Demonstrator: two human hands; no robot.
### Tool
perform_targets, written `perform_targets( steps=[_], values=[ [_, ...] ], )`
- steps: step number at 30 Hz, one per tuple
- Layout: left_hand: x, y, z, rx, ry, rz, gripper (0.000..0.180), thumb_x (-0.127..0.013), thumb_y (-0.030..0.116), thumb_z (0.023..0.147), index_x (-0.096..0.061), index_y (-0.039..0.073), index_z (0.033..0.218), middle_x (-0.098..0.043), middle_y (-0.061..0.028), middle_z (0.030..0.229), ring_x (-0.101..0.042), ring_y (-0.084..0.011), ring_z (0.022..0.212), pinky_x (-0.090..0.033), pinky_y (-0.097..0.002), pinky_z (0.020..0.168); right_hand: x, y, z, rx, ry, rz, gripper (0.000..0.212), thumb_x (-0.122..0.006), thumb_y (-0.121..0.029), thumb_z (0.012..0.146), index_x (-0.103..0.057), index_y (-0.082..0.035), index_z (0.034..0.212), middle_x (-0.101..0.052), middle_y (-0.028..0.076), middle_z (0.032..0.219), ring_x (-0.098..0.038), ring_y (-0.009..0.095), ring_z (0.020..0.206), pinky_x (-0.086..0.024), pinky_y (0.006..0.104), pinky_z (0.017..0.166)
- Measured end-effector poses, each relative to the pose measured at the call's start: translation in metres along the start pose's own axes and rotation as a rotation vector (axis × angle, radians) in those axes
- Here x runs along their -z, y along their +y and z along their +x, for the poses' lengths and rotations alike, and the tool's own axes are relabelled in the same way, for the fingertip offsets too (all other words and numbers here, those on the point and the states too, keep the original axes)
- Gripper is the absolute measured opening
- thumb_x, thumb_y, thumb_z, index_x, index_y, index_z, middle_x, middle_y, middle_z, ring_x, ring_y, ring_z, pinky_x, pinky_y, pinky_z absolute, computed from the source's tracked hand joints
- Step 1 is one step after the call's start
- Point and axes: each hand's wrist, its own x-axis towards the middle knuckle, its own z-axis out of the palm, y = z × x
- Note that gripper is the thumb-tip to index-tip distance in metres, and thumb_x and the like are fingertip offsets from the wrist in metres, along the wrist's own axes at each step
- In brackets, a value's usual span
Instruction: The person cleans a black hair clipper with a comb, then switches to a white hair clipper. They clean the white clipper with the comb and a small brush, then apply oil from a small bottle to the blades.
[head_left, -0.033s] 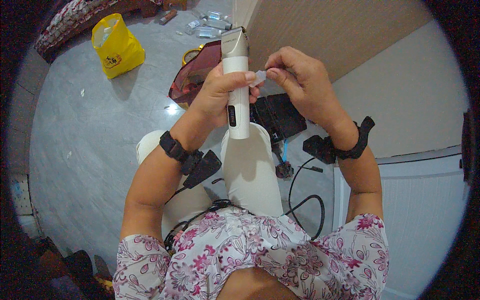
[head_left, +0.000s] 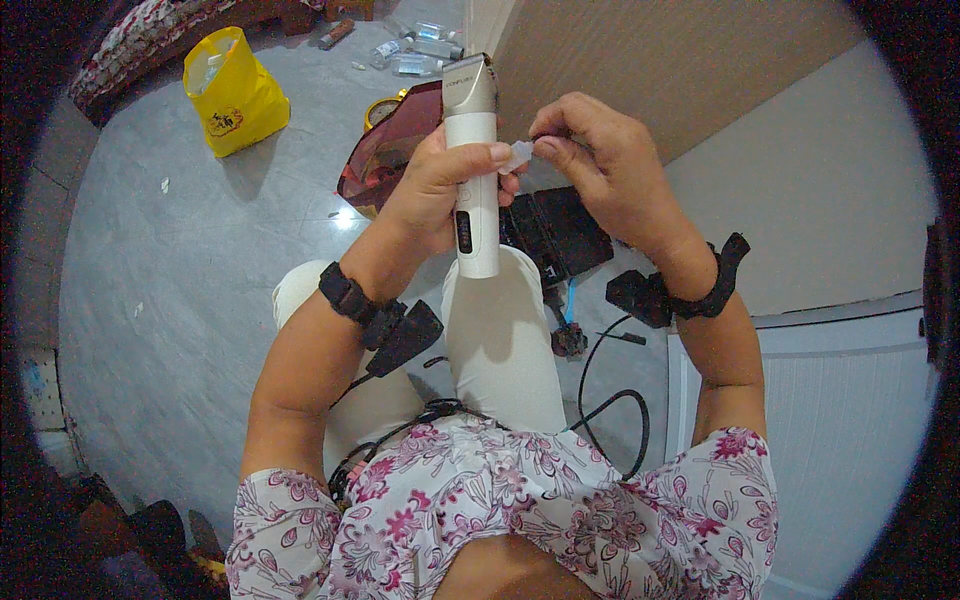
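My left hand (head_left: 432, 190) is wrapped around a white hair clipper (head_left: 481, 230), with the thumb across its front. The clipper stands nearly upright, its metal blade head at the top and a small dark display low on the body. Beside my left thumb is a small whitish scrap (head_left: 517, 156), thin like tissue or film; its exact kind I cannot make out. My right hand (head_left: 600, 160) has thumb and forefinger pinched at the scrap's right end. The left fingers behind the clipper are partly hidden.
Beyond my hands lie a dark red translucent bag (head_left: 390, 150) and a black case (head_left: 570, 235). A yellow bag (head_left: 240, 105) stands on the grey floor, with several clear bottles (head_left: 415, 65) farther off. Black cables (head_left: 640, 420) loop near my legs. A wooden panel (head_left: 640, 70) rises at the right.
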Motion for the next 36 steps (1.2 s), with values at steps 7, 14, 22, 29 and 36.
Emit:
perform_targets(
  steps=[7, 14, 22, 29, 36],
  values=[
    [-0.002, 0.003, -0.004, 0.011, 0.033, -0.009, 0.037, -0.065, 0.013, 0.073, -0.041, 0.006, 0.100, -0.057, -0.0112, 0.082, -0.058, -0.0149, 0.064, -0.051, -0.0263, 0.057, 0.003, 0.000, -0.001, -0.094, 0.072, 0.131, 0.012, -0.056, -0.012, 0.080, -0.056, -0.002, 0.087, -0.059, 0.013, 0.080, -0.059, 0.027, 0.074, -0.046, 0.0334, 0.066],
    [-0.009, 0.008, -0.009, 0.023, 0.078, 0.019, 0.034, -0.063, 0.014, 0.074, -0.044, 0.005, 0.101, -0.057, -0.0112, 0.083, -0.056, -0.0147, 0.064, -0.050, -0.0260, 0.058, -0.005, 0.041, -0.035, -0.355, 0.081, 0.115, 0.021, -0.056, -0.022, 0.081, -0.058, -0.002, 0.086, -0.062, 0.013, 0.078, -0.060, 0.025, 0.071, -0.047, 0.0334, 0.065],
    [-0.028, 0.004, -0.012, 0.103, 0.031, -0.033, 0.031, -0.057, 0.016, 0.080, -0.048, 0.001, 0.106, -0.057, -0.0115, 0.088, -0.055, -0.0152, 0.066, -0.050, -0.0268, 0.062, -0.060, 0.148, -0.200, -0.813, -0.068, 0.080, 0.017, -0.060, -0.023, 0.075, -0.063, -0.007, 0.081, -0.063, 0.013, 0.079, -0.062, 0.028, 0.075, -0.048, 0.0364, 0.067],
    [-0.047, 0.017, -0.014, 0.172, 0.103, 0.026, 0.036, -0.056, 0.021, 0.078, -0.045, -0.004, 0.102, -0.055, -0.0113, 0.084, -0.049, -0.0151, 0.067, -0.042, -0.0263, 0.060, -0.146, 0.184, -0.373, -1.147, -0.270, -0.050, 0.009, -0.057, -0.010, 0.074, -0.056, -0.001, 0.074, -0.061, 0.010, 0.070, -0.058, 0.023, 0.064, -0.045, 0.0333, 0.056],
    [-0.058, 0.008, -0.011, 0.270, 0.233, 0.089, 0.041, -0.060, 0.024, 0.072, -0.045, -0.001, 0.101, -0.053, -0.0106, 0.081, -0.047, -0.0134, 0.062, -0.039, -0.0255, 0.055, -0.203, 0.177, -0.417, -1.267, -0.161, 0.157, 0.007, -0.055, -0.005, 0.071, -0.052, 0.001, 0.071, -0.059, 0.020, 0.074, -0.059, 0.033, 0.070, -0.046, 0.0397, 0.060]
  ],
)
